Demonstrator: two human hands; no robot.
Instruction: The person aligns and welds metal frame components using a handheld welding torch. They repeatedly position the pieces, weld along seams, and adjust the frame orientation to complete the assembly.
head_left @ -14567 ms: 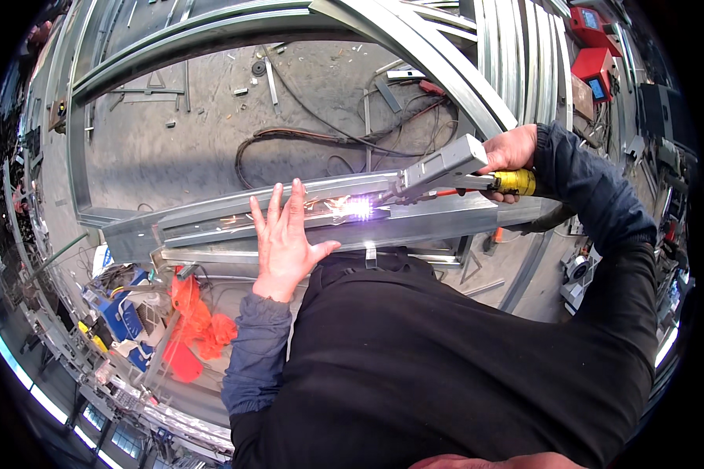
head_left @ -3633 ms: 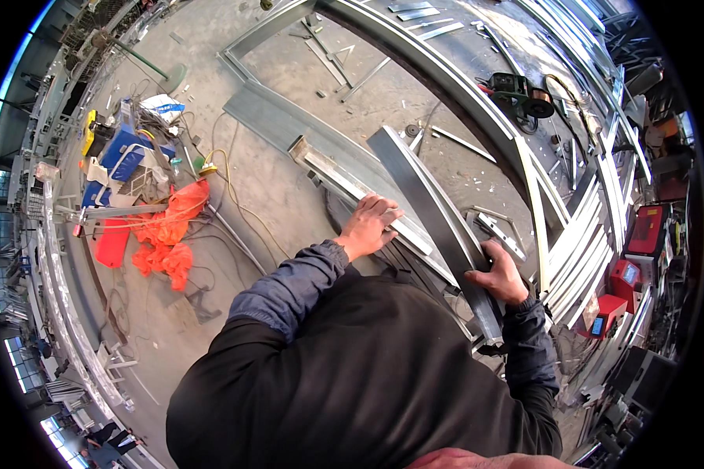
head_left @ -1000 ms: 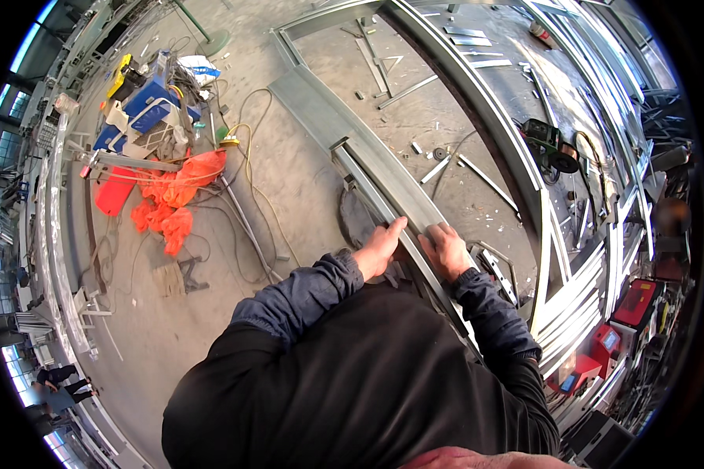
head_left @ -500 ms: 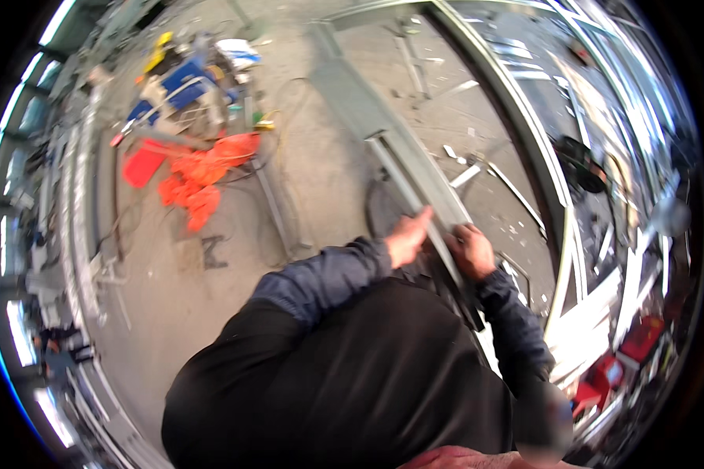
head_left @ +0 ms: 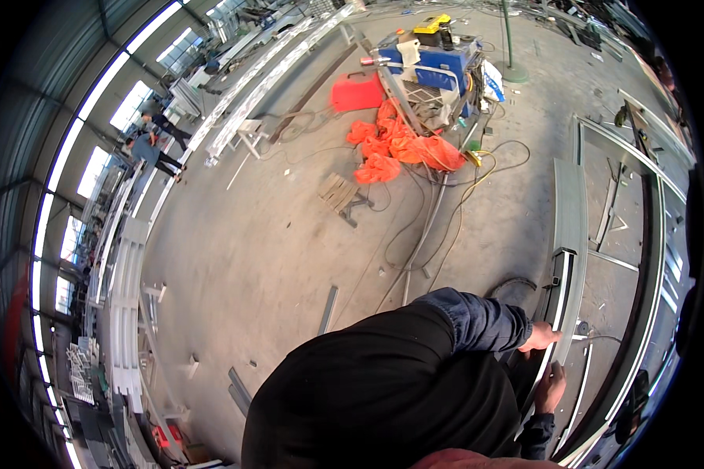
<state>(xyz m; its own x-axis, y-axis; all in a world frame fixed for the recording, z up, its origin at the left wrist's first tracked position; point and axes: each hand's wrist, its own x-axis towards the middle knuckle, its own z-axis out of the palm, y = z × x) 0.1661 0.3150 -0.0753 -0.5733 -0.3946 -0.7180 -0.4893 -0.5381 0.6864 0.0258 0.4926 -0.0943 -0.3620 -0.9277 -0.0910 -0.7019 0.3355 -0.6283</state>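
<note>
A long, narrow metal profile point(head_left: 557, 301) lies lengthwise along a wider grey metal beam point(head_left: 569, 207) at the right. My left hand point(head_left: 540, 337) is closed on the profile from its left side, with the thumb and fingers reaching over its edge. Nearer to me, my right hand point(head_left: 552, 388) grips the same profile from the right, fingers curled. The profile's far end shows a square hollow and a dark edge. Its near end is hidden by my body. The beam forms one side of a large rectangular metal frame point(head_left: 655, 258).
Left of centre are a red container point(head_left: 357, 93), crumpled orange cloth point(head_left: 399, 144) and a blue machine point(head_left: 438, 64). Cables point(head_left: 461, 211) run across the floor. A small wooden stool point(head_left: 338, 193) stands nearby. Two people point(head_left: 152, 144) work at the far left beside long metal profiles point(head_left: 127, 305).
The view has swung left, so the frame and my hands now appear farther right. Both hands stay on the profile, which still lies along the beam.
</note>
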